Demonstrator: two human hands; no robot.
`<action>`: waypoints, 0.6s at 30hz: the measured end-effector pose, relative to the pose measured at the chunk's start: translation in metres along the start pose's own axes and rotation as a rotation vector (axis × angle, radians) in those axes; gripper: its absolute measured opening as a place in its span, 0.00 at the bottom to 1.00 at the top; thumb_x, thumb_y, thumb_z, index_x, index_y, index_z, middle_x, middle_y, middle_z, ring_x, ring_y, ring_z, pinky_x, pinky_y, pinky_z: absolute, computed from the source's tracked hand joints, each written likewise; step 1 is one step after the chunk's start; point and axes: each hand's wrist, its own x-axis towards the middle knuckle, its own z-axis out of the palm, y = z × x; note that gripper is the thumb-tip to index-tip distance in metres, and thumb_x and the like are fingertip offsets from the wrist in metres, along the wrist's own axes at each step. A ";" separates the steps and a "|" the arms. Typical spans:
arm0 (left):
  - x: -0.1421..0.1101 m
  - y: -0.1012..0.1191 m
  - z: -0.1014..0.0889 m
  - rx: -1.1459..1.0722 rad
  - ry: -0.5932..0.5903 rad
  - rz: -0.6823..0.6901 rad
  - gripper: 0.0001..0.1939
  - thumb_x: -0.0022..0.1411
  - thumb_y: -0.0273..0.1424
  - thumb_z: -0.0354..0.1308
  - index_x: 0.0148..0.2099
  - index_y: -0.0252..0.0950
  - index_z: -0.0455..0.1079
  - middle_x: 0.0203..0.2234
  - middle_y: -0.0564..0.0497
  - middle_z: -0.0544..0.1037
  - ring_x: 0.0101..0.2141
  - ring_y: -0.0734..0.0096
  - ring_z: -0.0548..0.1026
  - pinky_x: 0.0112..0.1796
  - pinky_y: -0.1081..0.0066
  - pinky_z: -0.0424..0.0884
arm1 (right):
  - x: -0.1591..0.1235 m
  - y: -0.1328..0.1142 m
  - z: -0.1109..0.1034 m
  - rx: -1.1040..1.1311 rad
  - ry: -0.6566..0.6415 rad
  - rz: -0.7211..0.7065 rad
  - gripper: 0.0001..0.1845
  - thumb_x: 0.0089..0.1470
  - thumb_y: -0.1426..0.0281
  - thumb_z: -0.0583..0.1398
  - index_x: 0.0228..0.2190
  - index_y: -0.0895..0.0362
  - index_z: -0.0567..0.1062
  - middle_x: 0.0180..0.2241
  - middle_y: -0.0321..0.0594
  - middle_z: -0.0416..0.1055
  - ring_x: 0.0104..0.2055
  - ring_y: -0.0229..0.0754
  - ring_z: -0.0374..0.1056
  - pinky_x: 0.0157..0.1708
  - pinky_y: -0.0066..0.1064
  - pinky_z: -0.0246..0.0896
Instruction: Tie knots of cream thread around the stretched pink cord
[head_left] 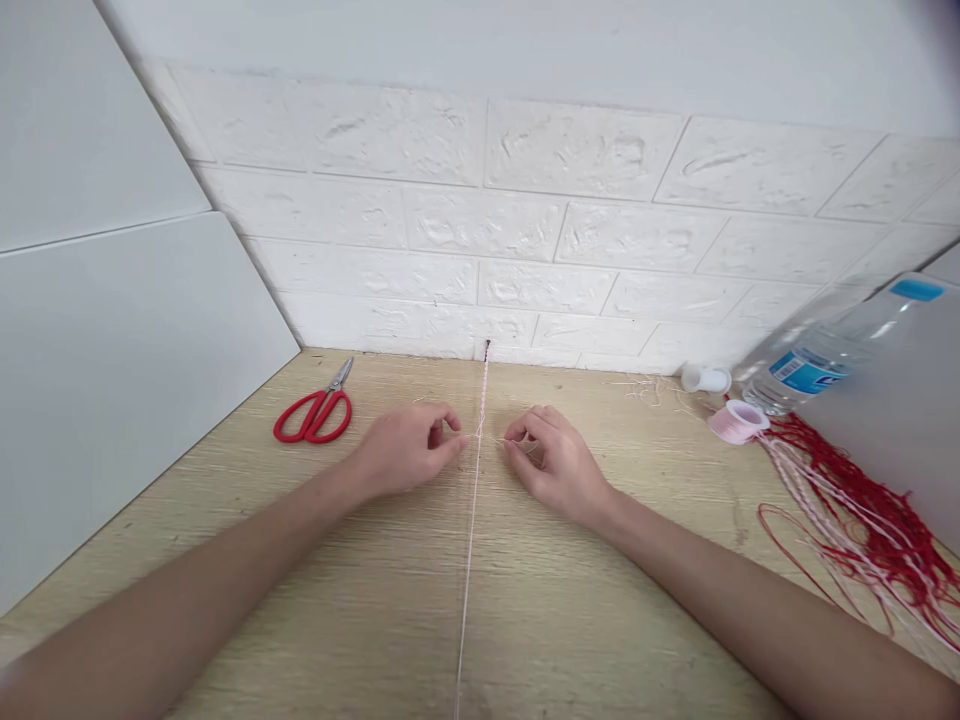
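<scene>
A pale pink cord (pixel 470 540) runs taut down the middle of the table, from a dark fixing point (pixel 488 344) at the wall's foot toward me. Its far stretch is a braided section (pixel 483 392), with a small loose loop at its lower end. My left hand (pixel 412 447) is just left of this loop, thumb and index finger close together at a fine thread's end. On the other side, my right hand (pixel 556 460) pinches a thin pale thread (pixel 493 439) that leads to the loop. The thread at the left fingertips is very faint.
Red-handled scissors (pixel 313 415) lie to the left, blades toward the wall. At the right are a pink thread spool (pixel 738 422), a white spool (pixel 706 379), a leaning water bottle (pixel 814 360) and a heap of red cords (pixel 870 520). Thread scraps (pixel 652 388) lie near the wall.
</scene>
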 end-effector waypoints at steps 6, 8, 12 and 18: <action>-0.005 0.007 0.007 -0.005 -0.014 0.080 0.11 0.63 0.39 0.54 0.33 0.38 0.71 0.25 0.55 0.74 0.26 0.73 0.68 0.27 0.71 0.59 | 0.001 -0.005 0.007 0.137 -0.059 0.098 0.05 0.56 0.74 0.58 0.34 0.56 0.75 0.30 0.38 0.71 0.35 0.40 0.65 0.36 0.32 0.60; -0.008 0.010 0.008 0.007 0.010 0.119 0.10 0.63 0.38 0.54 0.33 0.38 0.70 0.25 0.55 0.74 0.27 0.73 0.68 0.28 0.71 0.60 | 0.003 -0.007 0.008 0.181 -0.087 0.142 0.07 0.56 0.73 0.58 0.35 0.56 0.76 0.30 0.37 0.71 0.33 0.39 0.65 0.36 0.31 0.60; -0.013 0.016 0.012 0.026 0.025 0.196 0.08 0.63 0.36 0.54 0.34 0.38 0.70 0.26 0.55 0.73 0.28 0.74 0.69 0.30 0.72 0.61 | 0.009 -0.010 0.008 0.275 -0.141 0.207 0.09 0.58 0.72 0.55 0.34 0.56 0.77 0.31 0.37 0.74 0.35 0.39 0.66 0.36 0.30 0.59; -0.016 0.020 0.019 0.041 0.014 0.353 0.07 0.65 0.31 0.51 0.36 0.38 0.69 0.29 0.54 0.73 0.28 0.75 0.68 0.30 0.73 0.62 | 0.020 -0.015 0.009 0.353 -0.210 0.333 0.18 0.60 0.65 0.51 0.23 0.57 0.74 0.24 0.34 0.70 0.28 0.38 0.63 0.30 0.28 0.55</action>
